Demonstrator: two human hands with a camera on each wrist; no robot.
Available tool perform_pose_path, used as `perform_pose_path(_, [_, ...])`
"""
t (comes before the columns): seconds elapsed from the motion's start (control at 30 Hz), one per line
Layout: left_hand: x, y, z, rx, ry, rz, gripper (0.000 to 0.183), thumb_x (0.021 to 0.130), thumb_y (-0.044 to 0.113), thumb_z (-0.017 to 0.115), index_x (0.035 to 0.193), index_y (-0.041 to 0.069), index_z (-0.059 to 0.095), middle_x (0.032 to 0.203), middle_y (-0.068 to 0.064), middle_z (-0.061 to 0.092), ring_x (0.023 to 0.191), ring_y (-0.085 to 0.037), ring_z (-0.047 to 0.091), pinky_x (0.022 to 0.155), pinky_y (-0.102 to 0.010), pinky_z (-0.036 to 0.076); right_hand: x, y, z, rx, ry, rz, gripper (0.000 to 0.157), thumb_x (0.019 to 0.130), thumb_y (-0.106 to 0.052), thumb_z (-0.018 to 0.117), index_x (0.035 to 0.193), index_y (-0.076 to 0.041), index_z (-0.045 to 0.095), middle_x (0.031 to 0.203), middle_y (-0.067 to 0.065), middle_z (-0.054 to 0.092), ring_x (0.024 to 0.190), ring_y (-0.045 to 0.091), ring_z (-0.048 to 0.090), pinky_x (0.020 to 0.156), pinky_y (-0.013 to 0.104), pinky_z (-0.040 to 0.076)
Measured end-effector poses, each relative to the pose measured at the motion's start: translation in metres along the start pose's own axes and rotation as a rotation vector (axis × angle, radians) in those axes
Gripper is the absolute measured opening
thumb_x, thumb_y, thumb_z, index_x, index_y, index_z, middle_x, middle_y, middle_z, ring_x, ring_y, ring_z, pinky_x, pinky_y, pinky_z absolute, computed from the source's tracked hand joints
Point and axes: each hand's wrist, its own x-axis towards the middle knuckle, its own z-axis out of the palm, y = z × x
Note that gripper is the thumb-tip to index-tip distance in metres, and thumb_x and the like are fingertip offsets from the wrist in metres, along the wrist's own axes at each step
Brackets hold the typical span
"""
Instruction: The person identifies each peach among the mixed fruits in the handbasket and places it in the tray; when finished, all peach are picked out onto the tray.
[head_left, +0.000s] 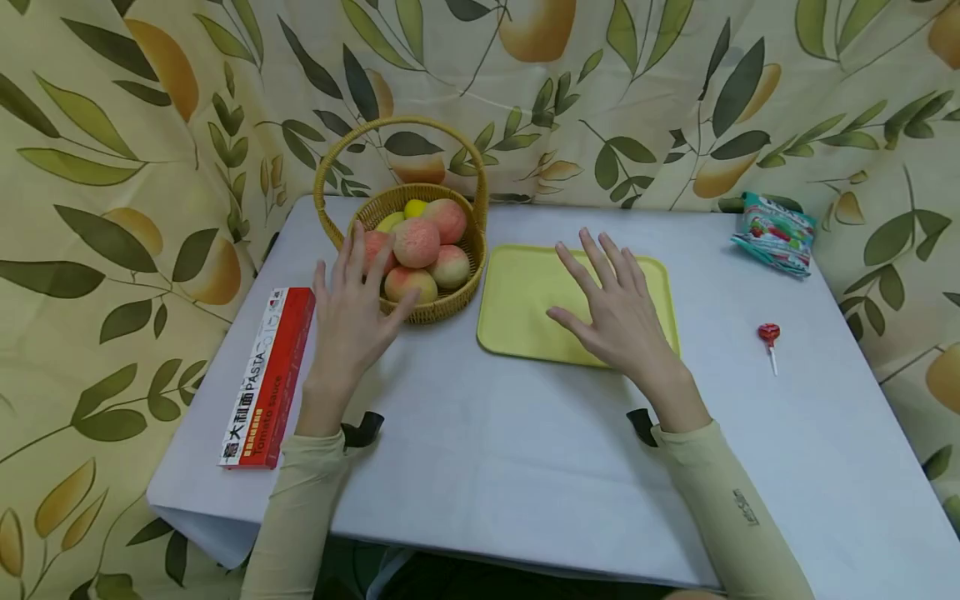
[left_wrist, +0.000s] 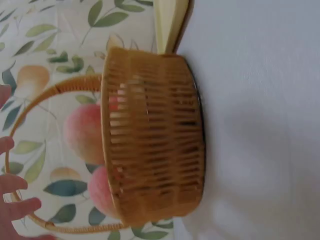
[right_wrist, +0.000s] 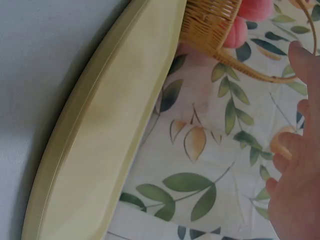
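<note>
Hovering w/ empty, spread fingers (head_left: 357,250) — nearest fruit basket (head_left: 446,308), just ahead, w/ L hand (head_left: 347,312) — over yellow tray (head_left: 517,292) w/ R hand (head_left: 622,317).

round tan wicker-look basket (left_wrist: 155,135): ribbed, rough | yellow rectangular plastic-look tray (head_left: 517,312): smooth, low sheen | pink-yellow round fruits (head_left: 416,242): matt, grainy | long red-white card-look box (head_left: 268,379): smooth | teal film-look pouch (head_left: 776,235): glossy, crinkled | white tablecloth (head_left: 480,467): matt | leaf-print cloth backdrop (head_left: 112,350): creased

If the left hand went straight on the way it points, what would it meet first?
Probably the arched handle of the round, tan woven basket; the left hand overlaps that handle in the left wrist view, though depth is unclear.
</note>
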Motion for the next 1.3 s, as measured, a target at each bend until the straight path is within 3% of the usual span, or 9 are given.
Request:
perform_pose_path(0.1, [0.002,-0.009,-0.003,-0.017,0.004,-0.027,0.076,0.099,0.063,0.05,0.163,0.031,0.027,0.176,-0.001,0.005,0.158,-0.036,0.025,0.121,-0.069,0.025,0.006,-0.003,0.006,0.01,-0.004,-0.023,0.085,0.094,-0.051,0.068,0.164,-0.033,0.024,0.174,0.007,0.017,0.16,0.036,0.015,0.128,0.062,0.013])
perform_pose_path(0.2, [0.004,-0.02,-0.005,-0.049,0.03,-0.045,0.076,0.099,0.06,0.055,0.163,0.035,0.024,0.176,0.001,0.006,0.157,-0.036,0.027,0.12,-0.068,0.028,0.013,-0.007,0.012,0.024,-0.013,-0.044,0.084,0.094,-0.052,0.068,0.164,-0.034,0.024,0.174,0.008,0.019,0.16,0.036,0.017,0.128,0.06,0.014])
perform_pose_path(0.37, [0.012,-0.041,-0.011,-0.123,0.036,-0.072,0.076,0.1,0.058,0.054,0.164,0.041,0.017,0.176,0.003,0.002,0.161,-0.031,0.017,0.121,-0.07,0.026,0.03,-0.016,0.019,0.055,-0.035,-0.082,0.082,0.096,-0.053,0.065,0.164,-0.034,0.023,0.173,0.008,0.021,0.16,0.035,0.019,0.129,0.058,0.015])
perform_pose_path(0.6, [0.027,-0.057,-0.023,-0.201,0.072,-0.074,0.081,0.1,0.055,0.057,0.165,0.039,0.011,0.175,0.005,-0.005,0.162,-0.032,0.01,0.124,-0.07,0.019,0.059,-0.033,0.028,0.089,-0.055,-0.16,0.078,0.098,-0.051,0.063,0.164,-0.032,0.025,0.172,0.007,0.023,0.16,0.033,0.02,0.13,0.056,0.016])
perform_pose_path(0.7, [0.033,-0.063,-0.021,-0.31,0.061,-0.102,0.088,0.098,0.057,0.058,0.165,0.039,0.005,0.175,0.007,-0.007,0.163,-0.028,0.006,0.126,-0.067,0.015,0.066,-0.039,0.031,0.098,-0.069,-0.18,0.078,0.099,-0.051,0.062,0.164,-0.031,0.024,0.173,0.006,0.022,0.16,0.032,0.019,0.13,0.055,0.015])
perform_pose_path(0.83, [0.041,-0.073,-0.012,-0.566,0.025,-0.138,0.096,0.097,0.057,0.061,0.166,0.033,-0.001,0.175,0.007,-0.007,0.163,-0.025,0.007,0.129,-0.06,0.016,0.073,-0.043,0.034,0.107,-0.084,-0.183,0.08,0.099,-0.051,0.063,0.165,-0.032,0.022,0.173,0.006,0.021,0.16,0.032,0.019,0.13,0.056,0.016])
perform_pose_path(0.93, [0.047,-0.076,-0.008,-0.71,-0.012,-0.16,0.096,0.1,0.041,0.064,0.166,0.025,-0.003,0.175,0.002,-0.005,0.162,-0.027,0.011,0.13,-0.056,0.019,0.077,-0.045,0.036,0.122,-0.1,-0.183,0.081,0.098,-0.052,0.064,0.165,-0.033,0.021,0.173,0.011,0.021,0.159,0.034,0.019,0.128,0.058,0.019])
perform_pose_path(1.1, [0.051,-0.066,-0.016,-0.834,-0.065,-0.19,0.095,0.101,0.015,0.062,0.166,0.016,-0.008,0.175,-0.009,-0.01,0.161,-0.037,0.009,0.129,-0.059,0.017,0.093,-0.052,0.044,0.177,-0.119,-0.195,0.083,0.097,-0.054,0.064,0.165,-0.034,0.02,0.172,0.015,0.019,0.157,0.039,0.024,0.125,0.061,0.026])
perform_pose_path(1.3, [0.056,-0.067,-0.013,-0.872,-0.066,-0.178,0.098,0.1,0.01,0.063,0.165,0.011,-0.011,0.174,-0.013,-0.011,0.161,-0.039,0.008,0.128,-0.059,0.02,0.12,-0.069,0.054,0.202,-0.139,-0.258,0.083,0.097,-0.054,0.065,0.164,-0.02,0.028,0.17,0.018,0.023,0.155,0.038,0.03,0.123,0.06,0.031])
